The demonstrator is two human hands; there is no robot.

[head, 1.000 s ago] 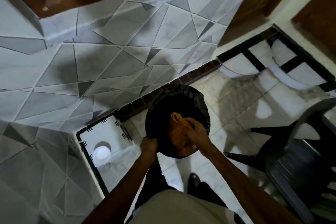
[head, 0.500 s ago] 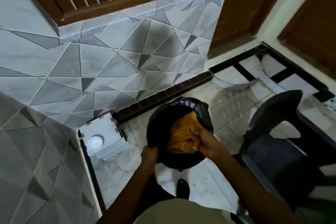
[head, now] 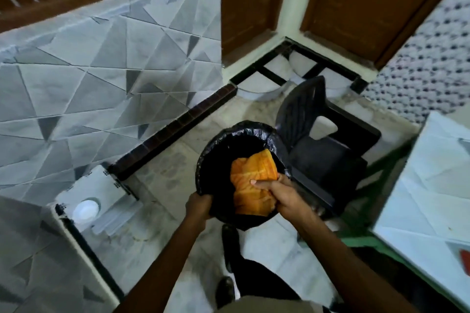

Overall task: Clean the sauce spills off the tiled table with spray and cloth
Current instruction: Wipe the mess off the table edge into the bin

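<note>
An orange cloth [head: 253, 178] hangs over the open mouth of a bin lined with a black bag [head: 216, 145]. My right hand [head: 277, 192] grips the cloth at its right edge, thumb on top. My left hand [head: 199, 204] holds the near rim of the bin's bag. The pale tiled table [head: 429, 183] shows at the right edge of the head view, with a small red thing [head: 466, 259] at its near corner. No spray bottle is in view.
A black plastic chair [head: 320, 150] stands right behind the bin, touching it. A stack of white tiles with a round white lid [head: 85, 209] sits on the floor at the left by the grey patterned wall. Brown doors [head: 368, 2] are behind.
The view has swung right, bringing the chair and the tiled table into sight. The cloth has spread wider over the bin mouth. Both hands keep their holds.
</note>
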